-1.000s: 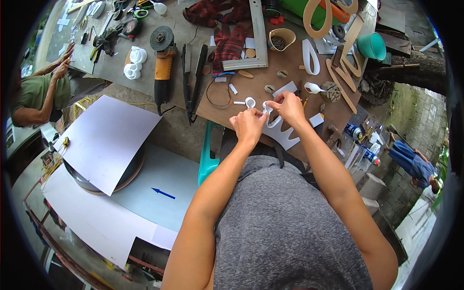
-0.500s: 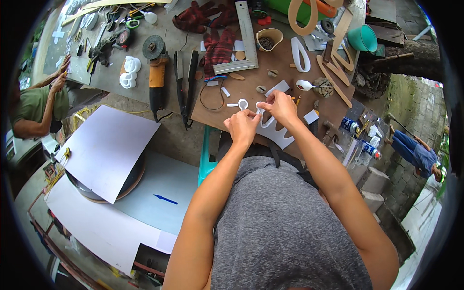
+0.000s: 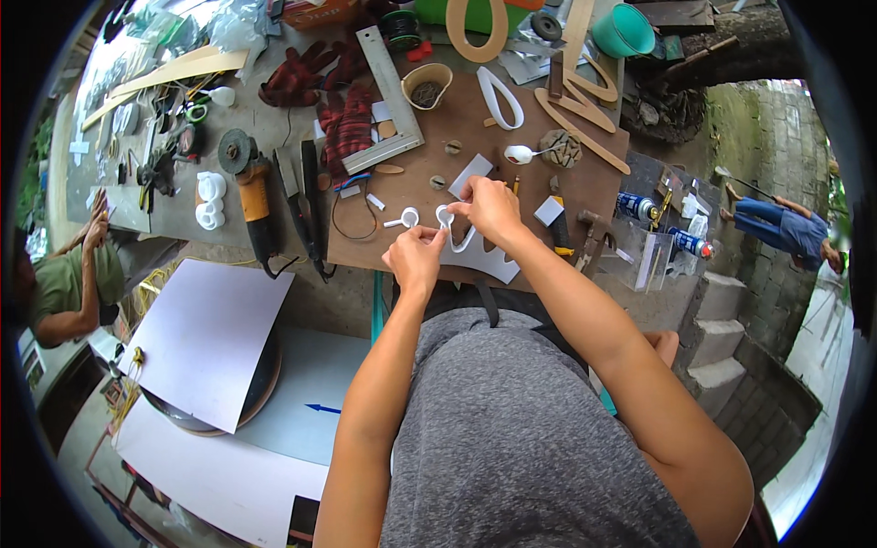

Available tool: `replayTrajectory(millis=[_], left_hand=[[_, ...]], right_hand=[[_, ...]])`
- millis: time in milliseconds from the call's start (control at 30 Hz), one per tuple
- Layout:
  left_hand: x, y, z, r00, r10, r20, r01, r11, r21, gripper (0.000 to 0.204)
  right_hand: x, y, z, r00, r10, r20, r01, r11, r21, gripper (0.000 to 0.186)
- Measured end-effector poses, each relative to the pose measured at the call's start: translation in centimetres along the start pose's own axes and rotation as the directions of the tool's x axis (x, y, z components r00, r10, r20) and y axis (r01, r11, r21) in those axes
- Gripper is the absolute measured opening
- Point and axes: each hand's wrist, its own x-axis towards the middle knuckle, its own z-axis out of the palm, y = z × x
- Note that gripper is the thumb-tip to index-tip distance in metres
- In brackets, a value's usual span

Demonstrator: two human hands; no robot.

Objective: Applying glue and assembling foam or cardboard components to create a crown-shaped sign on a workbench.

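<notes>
Both hands on one white strip, center of frame, just above the near edge of the surface (image 3: 402,187). Left hand (image 3: 417,260): fingers curled, thumb and forefinger pinched nearly shut on the white strip (image 3: 445,216) at its lower left. Right hand (image 3: 489,210): comes in from the right, thumb and forefinger closed on the strip's upper right, other fingers folded. Strip is bent into a small loop at the top, with a wider curve running down right below the right hand. Exact contact at the fingertips is too small to tell. Scalloped white sheet (image 3: 480,265) sits below the hands. White ring (image 3: 410,216) with a short stub lies just left of the strip, apart from it. White card (image 3: 470,176) is just above the right hand; hammer (image 3: 592,239) right of it. Upper center: metal square (image 3: 388,91) by red-black gloves (image 3: 347,128), cup (image 3: 427,87) of dark bits, white teardrop loop (image 3: 501,99). Left of center: orange grinder (image 3: 254,201). Teal bucket (image 3: 623,30) upper right. Co-worker in green (image 3: 73,283) at left edge, hands together at the surface; person in blue (image 3: 790,228) at right edge.
</notes>
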Motion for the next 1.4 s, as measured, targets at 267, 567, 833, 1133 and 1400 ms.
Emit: replayTrajectory(millis=[267, 567, 833, 1133, 1400], left_hand=[[0.2, 0.1, -0.1, 1.0, -0.011, 0.0, 0.011, 0.999, 0.035, 0.03], [0.1, 0.3, -0.2, 1.0, -0.012, -0.009, 0.013, 0.999, 0.049, 0.03], [0.3, 0.1, -0.2, 1.0, 0.004, -0.01, -0.004, 0.996, 0.084, 0.036], [0.6, -0.2, -0.1, 1.0, 0.002, -0.013, -0.001, 0.995, 0.102, 0.035], [0.5, 0.0, -0.1, 1.0, -0.004, -0.017, 0.005, 0.996, 0.094, 0.035]], right_hand=[[0.4, 0.6, 0.1, 1.0, 0.001, -0.004, -0.001, 1.0, 0.021, 0.046], [0.2, 0.7, -0.1, 0.999, 0.005, 0.034, -0.007, 0.999, 0.049, 0.041], [0.2, 1.4, 0.2, 0.999, -0.041, 0.024, 0.038, 0.993, 0.107, 0.03], [0.5, 2.3, 2.0, 0.998, -0.046, 0.052, 0.034, 0.978, 0.207, 0.016], [-0.7, 1.8, 3.1, 0.996, -0.094, -0.009, 0.093, 0.995, -0.037, 0.017]])
